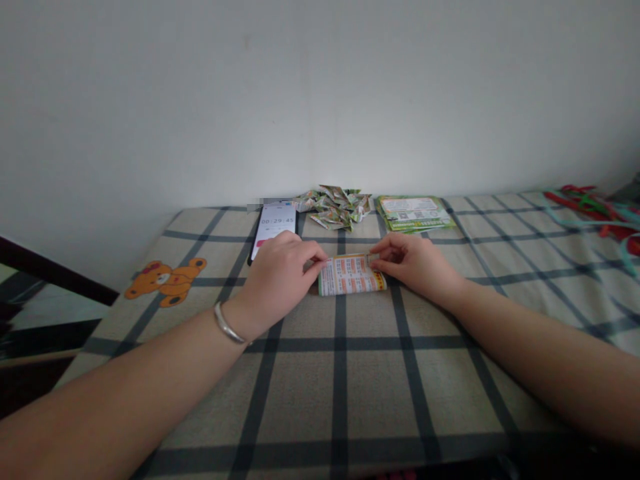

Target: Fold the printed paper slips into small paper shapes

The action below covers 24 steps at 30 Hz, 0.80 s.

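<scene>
A small folded printed paper (351, 275), orange and white, lies on the checked cloth (340, 373) in front of me. My left hand (277, 277), a silver bangle on its wrist, pinches the paper's left edge with curled fingers. My right hand (410, 261) pinches its upper right corner, fingers pressed together. Both hands rest on the cloth.
Behind the hands lie a phone (274, 227) showing a timer, a heap of folded paper pieces (335, 207) and a stack of green flyers (413, 212). Red and green ribbons (600, 210) lie at the far right. A bear print (166, 280) marks the cloth at left. The wall is close behind.
</scene>
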Motion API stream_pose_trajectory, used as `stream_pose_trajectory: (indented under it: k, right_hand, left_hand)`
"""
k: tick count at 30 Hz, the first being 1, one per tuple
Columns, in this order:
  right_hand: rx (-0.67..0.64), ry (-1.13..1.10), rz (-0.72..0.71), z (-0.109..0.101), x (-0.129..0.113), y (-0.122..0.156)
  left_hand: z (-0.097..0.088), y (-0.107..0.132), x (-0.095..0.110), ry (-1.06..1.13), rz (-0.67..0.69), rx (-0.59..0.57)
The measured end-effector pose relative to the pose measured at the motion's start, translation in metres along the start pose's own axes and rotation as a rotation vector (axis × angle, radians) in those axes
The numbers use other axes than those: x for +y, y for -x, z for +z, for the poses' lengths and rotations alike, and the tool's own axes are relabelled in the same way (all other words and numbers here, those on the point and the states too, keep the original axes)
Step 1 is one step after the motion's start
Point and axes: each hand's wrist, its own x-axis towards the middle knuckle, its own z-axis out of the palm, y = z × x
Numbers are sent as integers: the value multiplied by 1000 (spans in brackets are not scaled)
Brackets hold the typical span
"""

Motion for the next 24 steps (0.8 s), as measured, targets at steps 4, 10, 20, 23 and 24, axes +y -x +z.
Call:
stream_pose_trajectory:
  k: [4,10,20,23,24]
  right_hand:
    - [-10,180,-78,-1,0,-1]
    - [18,330,-159,-1,-2,-2]
    - [-44,301,-78,0,-1,-6]
    - [-57,310,-91,0,-1,-6]
    - [-62,317,-95,0,-1,-7]
  left_hand:
    - [0,0,2,-70,8,-4]
    - [0,0,3,-138,40,7]
    - [3,0,1,-204,159,18]
    - [4,1,1,-205,162,34]
    - [5,1,1,-204,154,38]
